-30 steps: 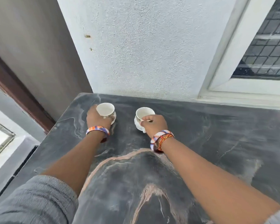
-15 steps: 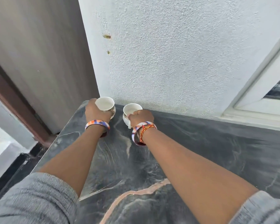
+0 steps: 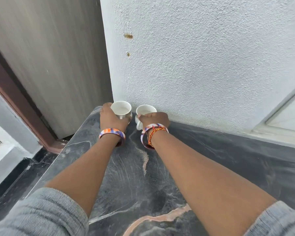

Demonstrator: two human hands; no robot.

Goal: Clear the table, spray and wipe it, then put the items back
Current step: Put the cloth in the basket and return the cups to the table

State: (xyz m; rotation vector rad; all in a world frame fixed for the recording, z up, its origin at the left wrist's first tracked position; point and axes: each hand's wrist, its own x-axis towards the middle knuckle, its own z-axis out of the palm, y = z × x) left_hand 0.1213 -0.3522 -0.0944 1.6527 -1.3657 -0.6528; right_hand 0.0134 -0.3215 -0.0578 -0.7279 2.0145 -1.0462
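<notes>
- Cups first: two white cups sit side by side at the far left corner of the dark stone table (image 3: 211, 167), close to the rough white wall (image 3: 203, 57).
- Left cup (image 3: 122, 110) stands upright with its mouth open to me, and I can see a patterned band low on its side.
- My left hand (image 3: 111, 119) wraps around the left cup from the near-left side, fingers curled round its body; a ring shows on one finger.
- Right cup (image 3: 146, 110) stands just beside the left one, with a narrow gap between them, and its white handle points toward me.
- My right hand (image 3: 154, 119) grips the right cup from the near side, thumb over the rim and the other fingers curled down its side.
- I cannot tell whether either cup is resting on the stone or held just off it.
- Each wrist carries an orange, white and purple bangle; the right wrist also has a red and yellow thread.
- Grey sleeves are pushed up on both forearms, which reach forward across the table.
- Left of the wall stands a grey wood-grain door (image 3: 49, 57) with a brown frame.
- At the right edge a white window frame (image 3: 279, 116) meets the tabletop.
</notes>
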